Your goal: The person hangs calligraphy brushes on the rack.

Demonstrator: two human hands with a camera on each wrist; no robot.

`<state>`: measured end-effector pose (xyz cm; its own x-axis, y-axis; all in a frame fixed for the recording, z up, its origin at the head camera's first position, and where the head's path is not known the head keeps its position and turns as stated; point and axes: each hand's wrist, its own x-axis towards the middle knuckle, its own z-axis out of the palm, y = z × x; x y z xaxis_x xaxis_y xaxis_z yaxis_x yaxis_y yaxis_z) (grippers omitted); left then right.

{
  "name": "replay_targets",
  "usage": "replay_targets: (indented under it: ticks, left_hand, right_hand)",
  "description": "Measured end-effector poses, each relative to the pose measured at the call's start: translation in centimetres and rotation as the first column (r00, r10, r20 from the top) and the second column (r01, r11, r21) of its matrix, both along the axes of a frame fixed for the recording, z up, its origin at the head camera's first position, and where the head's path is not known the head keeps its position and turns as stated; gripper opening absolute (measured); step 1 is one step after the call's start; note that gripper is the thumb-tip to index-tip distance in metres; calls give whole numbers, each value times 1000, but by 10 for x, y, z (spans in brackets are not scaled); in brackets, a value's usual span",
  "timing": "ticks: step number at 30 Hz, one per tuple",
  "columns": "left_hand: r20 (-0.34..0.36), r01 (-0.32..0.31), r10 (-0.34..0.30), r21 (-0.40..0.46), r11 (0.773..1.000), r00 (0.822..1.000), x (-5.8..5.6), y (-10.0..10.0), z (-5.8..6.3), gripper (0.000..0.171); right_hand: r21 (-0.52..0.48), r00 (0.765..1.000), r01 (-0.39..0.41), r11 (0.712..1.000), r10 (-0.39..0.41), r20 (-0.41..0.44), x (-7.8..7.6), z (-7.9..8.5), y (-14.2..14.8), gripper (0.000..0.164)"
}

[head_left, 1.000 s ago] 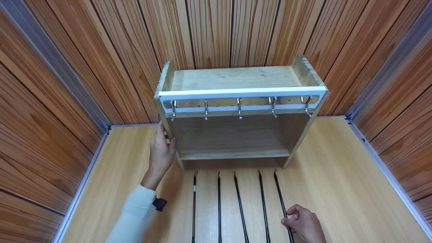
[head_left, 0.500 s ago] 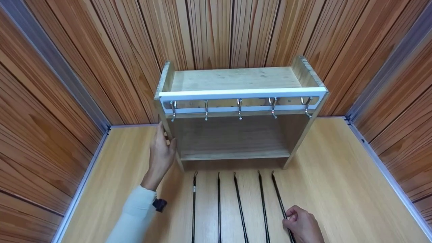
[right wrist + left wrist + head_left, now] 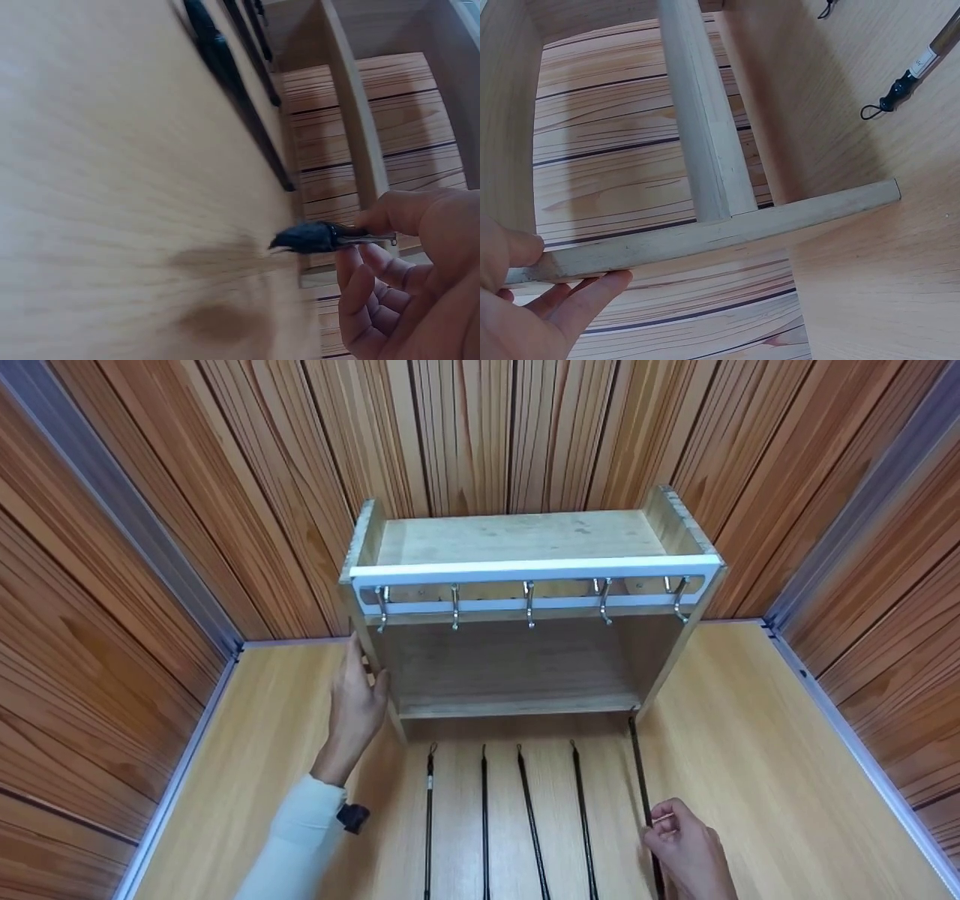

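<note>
In the head view a pale wooden rack (image 3: 517, 711) stands at the back, with a white rail (image 3: 536, 571) of several metal hooks across its front. My left hand (image 3: 356, 705) grips the rack's left side panel (image 3: 705, 244), thumb inside and fingers outside. My right hand (image 3: 690, 844) pinches a dark-handled writing brush (image 3: 641, 769) between thumb and fingers. That brush's dark bristles (image 3: 304, 237) point back towards the wearer, over the tabletop, and its looped end overlaps the rack's right front foot. Several similar brushes, including one with a white label (image 3: 430, 802), lie side by side left of it.
The light wood tabletop (image 3: 757, 765) is bounded by metal-edged plank walls, with a back wall (image 3: 465, 435) close behind the rack. A dark wrist strap piece (image 3: 352, 817) sits on the left sleeve.
My right hand has raised the rightmost brush off the tabletop, moving it slightly right and forward towards the rack. The left hand has kept its grip on the side panel.
</note>
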<state>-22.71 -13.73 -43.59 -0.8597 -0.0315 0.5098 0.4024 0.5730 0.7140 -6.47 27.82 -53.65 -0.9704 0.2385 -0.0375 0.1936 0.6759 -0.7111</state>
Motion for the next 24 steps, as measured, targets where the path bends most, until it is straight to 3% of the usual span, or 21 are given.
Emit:
replay_targets:
  ticks: [8,17,21,24]
  left_hand:
    - [-6,7,-7,9,1000,1000,1,1,0,73]
    - [5,3,-3,13,1000,1000,2,1,1,74]
    - [5,0,0,15,1000,1000,2,2,1,74]
    - [5,-1,1,14,1000,1000,2,2,2,74]
  right_hand:
    - [-18,985,13,1000,-16,-171,4,17,-5,21]
    - [-20,935,18,1000,-24,-355,3,28,-8,23]
    - [-62,922,7,998,-30,-386,2,27,-9,27]
    - [-89,930,-6,996,-27,-367,2,26,-9,30]
